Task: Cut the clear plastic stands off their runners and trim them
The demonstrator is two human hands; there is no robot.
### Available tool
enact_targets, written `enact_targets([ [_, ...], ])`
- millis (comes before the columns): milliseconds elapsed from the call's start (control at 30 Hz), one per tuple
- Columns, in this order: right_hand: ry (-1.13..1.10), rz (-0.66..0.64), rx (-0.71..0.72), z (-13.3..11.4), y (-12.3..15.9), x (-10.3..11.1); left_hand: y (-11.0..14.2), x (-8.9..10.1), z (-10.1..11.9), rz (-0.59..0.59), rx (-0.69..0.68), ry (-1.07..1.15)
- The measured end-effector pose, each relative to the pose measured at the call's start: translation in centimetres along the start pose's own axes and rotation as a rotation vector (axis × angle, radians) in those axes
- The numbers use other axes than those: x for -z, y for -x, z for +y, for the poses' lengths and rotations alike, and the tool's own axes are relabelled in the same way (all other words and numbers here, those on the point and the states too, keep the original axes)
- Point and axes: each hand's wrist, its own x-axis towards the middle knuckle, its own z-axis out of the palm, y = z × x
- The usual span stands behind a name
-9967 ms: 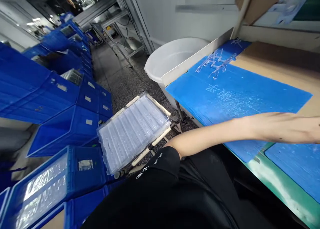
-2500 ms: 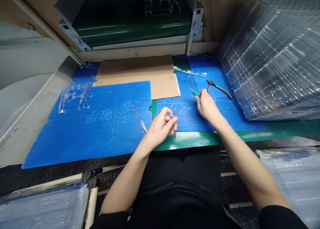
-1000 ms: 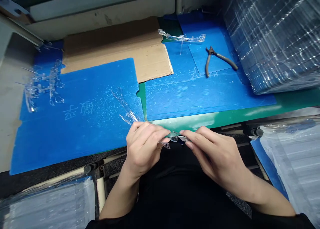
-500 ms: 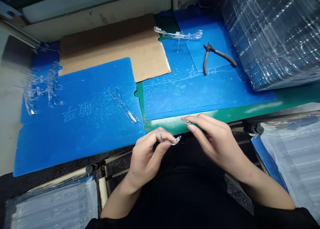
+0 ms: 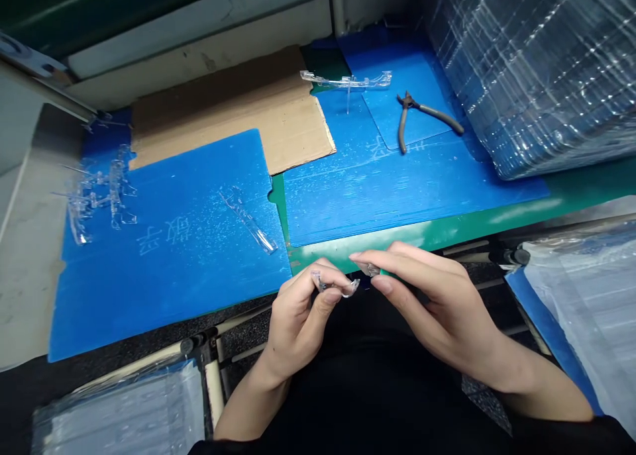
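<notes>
Logging bench scene, head cam: long green-topped workbench (image 5: pixel 576 200) runs across view, w/ large stack of clear ribbed plastic trays (image 5: pixel 536 77) on it at far R. More clear trays in plastic wrap sit below bench level, lower R (image 5: pixel 576 309) and lower L (image 5: pixel 114 402). Two blue corrugated plastic sheets lie on bench: L sheet (image 5: pixel 163 289), marked w/ pale Chinese characters, and R sheet (image 5: pixel 412 197). Brown corrugated cardboard sheet (image 5: pixel 228 124) lies behind L sheet and beside R sheet, its edge running under L sheet. On L sheet: loose pile of clear moulded plastic sprues (image 5: pixel 99 197) near L edge; long clear plastic strip (image 5: pixel 247 220) lying diagonally nr R edge. On R sheet, toward back: clear moulded plastic frame w/ thin stem (image 5: pixel 345 79), and just R of it, steel side cutters w/ grey handles (image 5: pixel 427 109), handles apart. Both hands over near bench edge, in front of sheets, fingertips close but not touching. L hand (image 5: pixel 298 322): fingers curled, thumb and fingertips pinching small clear moulded plastic piece (image 5: pixel 348 288). R hand (image 5: pixel 437 309): mostly closed, thumb and forefinger pinching second clear plastic piece (image 5: pixel 371 269), partly hidden by fingers. Exact shape of both pieces too small to tell.
</notes>
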Motion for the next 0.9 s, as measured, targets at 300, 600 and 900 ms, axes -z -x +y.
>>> enact_targets([
  [300, 0.16, -0.038, 0.141, 0.4, 0.3, -1.8, 0.7, -1.0, -1.1, -0.025, 0.128, 0.38],
  [600, 0.171, -0.053, 0.221, 0.4, 1.2, -2.4, 1.2, -0.2, -1.6, -0.059, 0.135, 0.256],
  [900, 0.066, -0.077, 0.133, -0.3, 1.8, -2.4, 1.1, -0.2, -1.2, -0.069, 0.058, 0.199],
])
